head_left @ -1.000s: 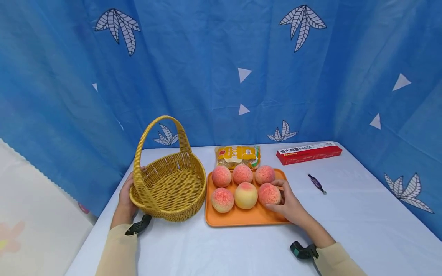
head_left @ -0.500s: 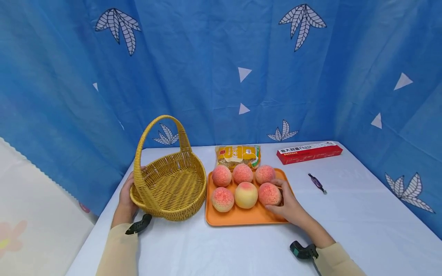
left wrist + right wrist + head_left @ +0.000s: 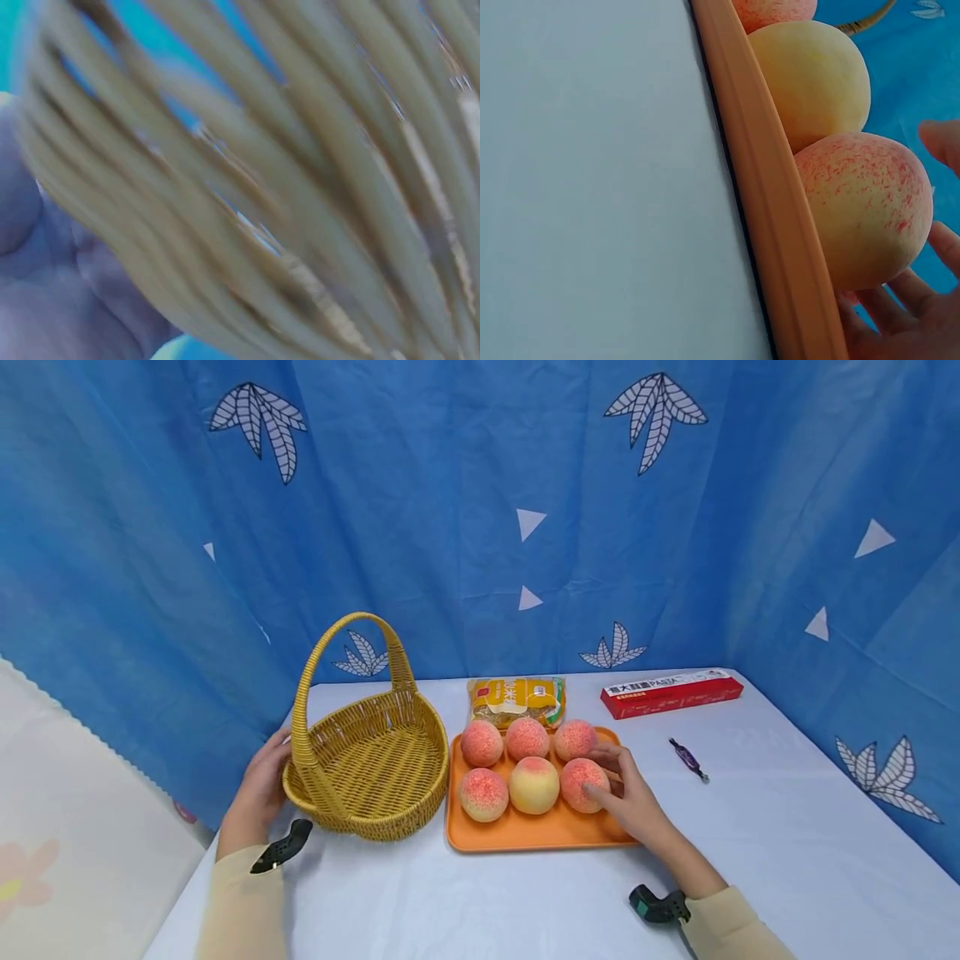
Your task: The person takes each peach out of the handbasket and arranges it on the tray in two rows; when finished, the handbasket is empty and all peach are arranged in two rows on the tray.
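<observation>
In the head view, a yellow woven basket with a tall arched handle stands at the left. My left hand is beside its left side, fingers loosely extended and partly hidden behind the rim; the blurred left wrist view shows the palm next to the weave. An orange tray bears several peaches in two rows. At its right end, my right hand is spread around the front right peach. In the right wrist view the thumb stands apart from that peach, with fingers close beneath it.
Behind the tray lies a yellow bag of grain. A red pasta box is at the back right, with a purple wrapped candy in front of it. Blue curtains close off the back and sides of the white table.
My left hand has loosened from the basket and shifted slightly left. The right thumb has lifted off the front right peach. Peaches, tray and basket stay in place.
</observation>
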`<action>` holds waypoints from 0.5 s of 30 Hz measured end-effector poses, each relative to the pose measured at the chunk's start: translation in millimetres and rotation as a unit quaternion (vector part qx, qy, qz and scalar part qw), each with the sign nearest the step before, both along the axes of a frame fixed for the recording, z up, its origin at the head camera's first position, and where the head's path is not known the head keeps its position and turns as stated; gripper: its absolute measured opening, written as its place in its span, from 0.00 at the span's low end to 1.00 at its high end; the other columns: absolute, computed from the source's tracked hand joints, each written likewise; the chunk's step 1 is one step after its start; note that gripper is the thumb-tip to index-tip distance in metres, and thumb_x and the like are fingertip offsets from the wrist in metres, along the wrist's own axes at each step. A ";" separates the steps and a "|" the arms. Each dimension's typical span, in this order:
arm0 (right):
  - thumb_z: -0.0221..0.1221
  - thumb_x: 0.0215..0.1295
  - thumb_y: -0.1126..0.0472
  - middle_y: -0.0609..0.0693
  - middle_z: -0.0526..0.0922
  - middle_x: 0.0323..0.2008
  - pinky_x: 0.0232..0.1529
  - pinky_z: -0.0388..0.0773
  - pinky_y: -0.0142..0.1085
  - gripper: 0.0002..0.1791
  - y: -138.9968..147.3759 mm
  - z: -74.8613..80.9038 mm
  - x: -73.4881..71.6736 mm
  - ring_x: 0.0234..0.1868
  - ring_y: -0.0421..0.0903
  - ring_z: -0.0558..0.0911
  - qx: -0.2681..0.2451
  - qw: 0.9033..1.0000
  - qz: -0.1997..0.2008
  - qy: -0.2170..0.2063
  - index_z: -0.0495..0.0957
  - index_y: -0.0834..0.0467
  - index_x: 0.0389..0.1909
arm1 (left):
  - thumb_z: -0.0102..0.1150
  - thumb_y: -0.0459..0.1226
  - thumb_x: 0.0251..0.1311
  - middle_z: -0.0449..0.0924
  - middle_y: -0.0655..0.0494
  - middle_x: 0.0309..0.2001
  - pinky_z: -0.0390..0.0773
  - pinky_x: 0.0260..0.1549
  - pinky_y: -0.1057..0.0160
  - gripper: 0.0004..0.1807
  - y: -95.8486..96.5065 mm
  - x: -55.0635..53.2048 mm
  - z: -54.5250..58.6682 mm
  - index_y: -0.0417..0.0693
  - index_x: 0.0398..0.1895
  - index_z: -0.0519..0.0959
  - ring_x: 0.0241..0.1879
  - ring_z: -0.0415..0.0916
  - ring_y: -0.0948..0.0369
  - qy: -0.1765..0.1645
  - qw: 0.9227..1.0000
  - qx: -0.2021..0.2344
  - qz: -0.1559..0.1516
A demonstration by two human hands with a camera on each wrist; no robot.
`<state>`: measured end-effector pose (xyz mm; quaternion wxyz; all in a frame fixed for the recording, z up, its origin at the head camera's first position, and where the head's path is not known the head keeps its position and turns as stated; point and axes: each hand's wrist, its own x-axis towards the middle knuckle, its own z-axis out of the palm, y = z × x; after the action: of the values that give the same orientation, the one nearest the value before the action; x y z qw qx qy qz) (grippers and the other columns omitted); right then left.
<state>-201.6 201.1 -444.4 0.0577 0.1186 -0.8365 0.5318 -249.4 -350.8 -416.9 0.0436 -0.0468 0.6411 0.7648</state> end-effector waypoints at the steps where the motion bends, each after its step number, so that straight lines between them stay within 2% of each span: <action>1: 0.62 0.69 0.58 0.58 0.67 0.69 0.68 0.70 0.49 0.35 -0.6 2.6 -0.1 0.70 0.60 0.67 -0.005 1.000 -0.006 -0.002 0.56 0.56 0.71 | 0.51 0.46 0.74 0.76 0.75 0.52 0.77 0.44 0.70 0.31 -0.5 1.7 4.7 0.67 0.77 0.55 0.47 0.78 0.75 0.005 1.000 0.002 -0.002; 3: 0.62 0.69 0.57 0.60 0.66 0.69 0.67 0.67 0.60 0.35 -1.8 8.2 -1.6 0.71 0.61 0.66 -0.004 1.000 -0.023 -0.006 0.56 0.57 0.71 | 0.51 0.47 0.74 0.74 0.74 0.59 0.77 0.45 0.70 0.33 -0.6 5.5 15.6 0.67 0.78 0.53 0.51 0.77 0.75 0.026 1.000 0.008 -0.009; 4: 0.61 0.70 0.56 0.60 0.66 0.69 0.67 0.67 0.60 0.34 -2.4 11.5 -2.4 0.71 0.61 0.66 -0.001 0.999 -0.033 -0.008 0.57 0.57 0.71 | 0.50 0.47 0.74 0.69 0.70 0.66 0.77 0.46 0.70 0.35 -0.1 7.2 21.4 0.67 0.80 0.49 0.54 0.75 0.74 0.035 0.999 0.008 -0.009; 6: 0.61 0.70 0.56 0.60 0.66 0.69 0.67 0.68 0.59 0.33 -3.4 17.6 -4.8 0.70 0.61 0.67 0.011 0.998 -0.054 -0.007 0.58 0.59 0.70 | 0.48 0.47 0.75 0.58 0.59 0.75 0.78 0.46 0.71 0.34 2.4 9.3 32.1 0.66 0.80 0.48 0.60 0.71 0.69 0.062 0.998 -0.005 -0.004; 9: 0.60 0.70 0.58 0.60 0.66 0.68 0.67 0.68 0.59 0.31 -4.8 26.3 -8.9 0.70 0.60 0.68 0.033 0.996 -0.079 -0.004 0.59 0.59 0.69 | 0.46 0.49 0.76 0.43 0.55 0.81 0.76 0.45 0.73 0.34 9.3 13.5 48.7 0.67 0.80 0.47 0.71 0.61 0.58 0.092 0.994 -0.051 0.024; 12: 0.60 0.69 0.60 0.60 0.65 0.68 0.67 0.67 0.61 0.31 -6.4 35.9 -13.6 0.70 0.61 0.67 0.054 0.995 -0.089 0.005 0.60 0.58 0.69 | 0.49 0.50 0.74 0.45 0.53 0.81 0.75 0.47 0.74 0.35 19.4 19.2 66.1 0.66 0.79 0.49 0.76 0.55 0.55 0.117 0.987 -0.082 0.072; 15: 0.61 0.68 0.59 0.59 0.63 0.70 0.66 0.67 0.63 0.33 -8.1 46.2 -17.6 0.71 0.61 0.65 0.085 0.992 -0.093 0.017 0.60 0.55 0.71 | 0.50 0.49 0.74 0.50 0.53 0.80 0.72 0.58 0.70 0.33 30.9 26.6 84.3 0.65 0.78 0.53 0.74 0.59 0.57 0.145 0.976 -0.118 0.116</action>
<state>-219.2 193.0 -398.1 0.1108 0.0544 -0.8851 0.4487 -222.8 -319.9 -332.6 -0.1440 -0.0143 0.7169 0.6820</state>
